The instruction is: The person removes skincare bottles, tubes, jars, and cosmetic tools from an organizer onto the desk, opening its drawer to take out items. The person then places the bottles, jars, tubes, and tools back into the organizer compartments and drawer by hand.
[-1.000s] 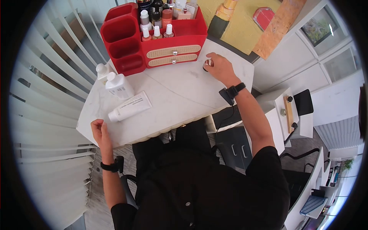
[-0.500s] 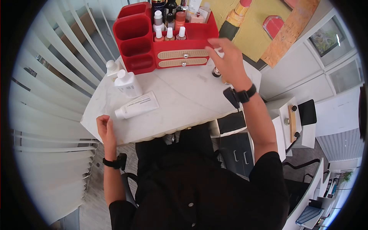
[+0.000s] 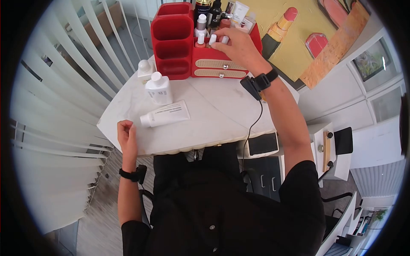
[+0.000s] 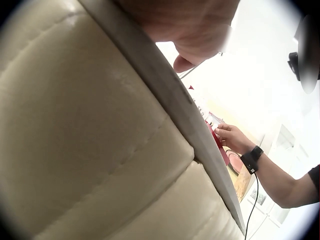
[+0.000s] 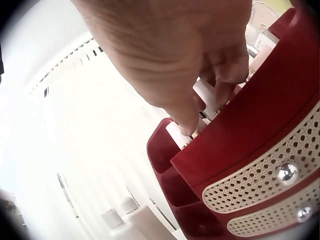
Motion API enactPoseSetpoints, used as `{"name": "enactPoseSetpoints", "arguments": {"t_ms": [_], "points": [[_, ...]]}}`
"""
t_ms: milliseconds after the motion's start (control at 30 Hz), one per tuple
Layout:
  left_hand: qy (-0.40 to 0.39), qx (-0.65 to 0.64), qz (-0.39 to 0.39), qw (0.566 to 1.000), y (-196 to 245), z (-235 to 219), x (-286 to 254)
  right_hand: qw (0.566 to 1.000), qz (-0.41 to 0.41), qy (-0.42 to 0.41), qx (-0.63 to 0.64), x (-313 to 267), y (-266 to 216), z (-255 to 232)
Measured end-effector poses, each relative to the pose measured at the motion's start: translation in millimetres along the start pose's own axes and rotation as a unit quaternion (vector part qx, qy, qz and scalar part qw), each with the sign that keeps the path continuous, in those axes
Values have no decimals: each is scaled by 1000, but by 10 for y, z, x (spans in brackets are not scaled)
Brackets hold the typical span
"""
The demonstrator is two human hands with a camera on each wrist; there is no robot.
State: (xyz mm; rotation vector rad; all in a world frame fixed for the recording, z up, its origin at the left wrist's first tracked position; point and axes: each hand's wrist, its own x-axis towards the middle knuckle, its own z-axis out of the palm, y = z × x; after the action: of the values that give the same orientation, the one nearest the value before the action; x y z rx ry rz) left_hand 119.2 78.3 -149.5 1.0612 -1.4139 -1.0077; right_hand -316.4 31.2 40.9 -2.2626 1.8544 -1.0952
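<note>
At the red cosmetics organizer [image 3: 209, 55], my right hand [image 3: 242, 47] reaches over the front compartment from the right. Its thumb and curled fingers pinch a nail polish bottle by its white cap [image 5: 204, 93]; the glass below is hidden by the organizer wall. A second white cap [image 5: 177, 135] stands beside the thumb. My left hand [image 3: 127, 135] rests at the table's front left edge, its fingers loosely curled and holding nothing. Nearest to it on the marble-look table [image 3: 205, 123] lies a white squeeze tube [image 3: 166, 114].
Two white bottles, one with a round cap [image 3: 159, 90] and one behind it [image 3: 145, 70], stand left of the organizer's red cubbies. Taller bottles and tubes fill its back row. Window blinds [image 3: 60, 141] border the left side; a cable [image 3: 253, 123] hangs from my right wrist.
My right hand has left the small dark jar at the table's right side, lifted, and moved left onto the nail polish bottles. The left hand stays at the table edge. The head view has shifted.
</note>
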Motion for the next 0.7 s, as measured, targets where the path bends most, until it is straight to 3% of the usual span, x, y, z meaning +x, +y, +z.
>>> {"name": "enactPoseSetpoints", "arguments": {"t_ms": [267,333,400,467,500,533,600,633,700], "points": [[2,6,9,1000,39,13,-4,998,-59,-2,-36,96,-26,59],[2,11,9,1000,41,16,-4,999,-13,-26,15,111,-55,24],[4,5,4,1000,69,29,-5,998,-18,-10,56,92,-32,28],[6,0,-1,1000,74,32,-10,989,52,77,116,20,-253,-111],[3,4,1,1000,66,30,-10,993,-1,114,29,1,-292,-195],[0,10,3,1000,61,28,-10,993,-2,111,31,-20,-345,-241],[0,10,-2,1000,98,46,-15,971,1,119,208,-129,-478,-327],[-2,8,-3,1000,111,55,-7,960,20,78,270,-222,-679,-304],[-8,12,1,1000,109,59,-2,980,-8,41,196,-351,-826,-66]]}}
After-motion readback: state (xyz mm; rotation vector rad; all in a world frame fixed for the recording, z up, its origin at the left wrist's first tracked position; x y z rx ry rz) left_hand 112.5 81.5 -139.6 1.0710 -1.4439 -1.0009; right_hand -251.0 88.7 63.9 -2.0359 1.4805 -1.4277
